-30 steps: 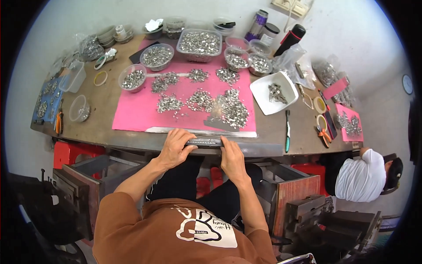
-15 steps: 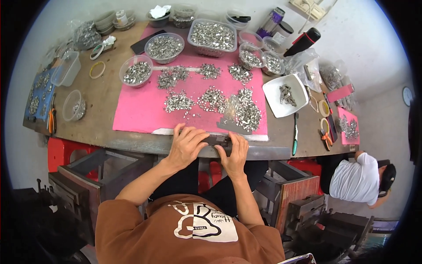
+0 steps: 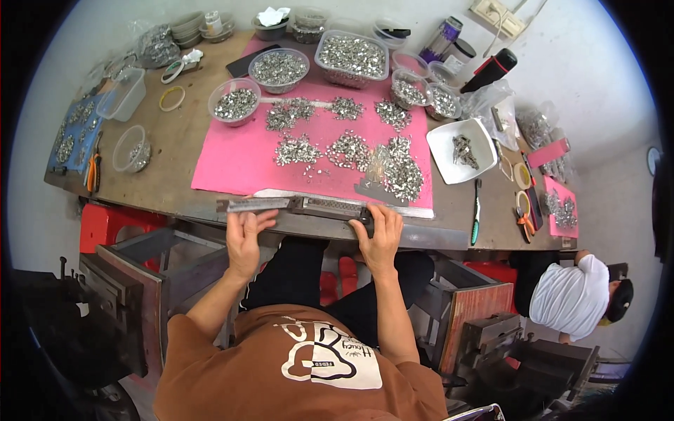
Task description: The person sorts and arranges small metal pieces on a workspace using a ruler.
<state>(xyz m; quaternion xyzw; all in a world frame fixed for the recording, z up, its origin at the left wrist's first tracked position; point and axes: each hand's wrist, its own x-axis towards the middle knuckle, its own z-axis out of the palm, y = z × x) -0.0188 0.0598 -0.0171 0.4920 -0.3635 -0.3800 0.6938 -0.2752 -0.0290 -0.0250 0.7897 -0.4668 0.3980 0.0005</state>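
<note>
A long, narrow dark metal jig (image 3: 326,206) lies along the front edge of the bench, opened out into two lengths that meet near its middle. Its right length carries a row of small slots or pieces, too fine to make out. My right hand (image 3: 380,241) grips the right end between thumb and fingers. Just under the left length is my left hand (image 3: 244,245), fingers apart, the tips at or near its lower edge. Beyond the jig, several heaps of small shiny metal pieces (image 3: 347,151) lie on a pink mat (image 3: 232,165).
Clear tubs (image 3: 235,103) of metal pieces stand behind the heaps. A white square dish (image 3: 444,163), a toothbrush (image 3: 477,212) and orange-handled pliers (image 3: 524,216) lie to the right. Leftward are a small tub (image 3: 131,149) and more pliers (image 3: 94,165). A person in white (image 3: 569,295) sits far right.
The jig has been unfolded, one length now reaching out to the left. My left hand has moved left and loosened; my right hand stays at the right end. The view has shifted slightly.
</note>
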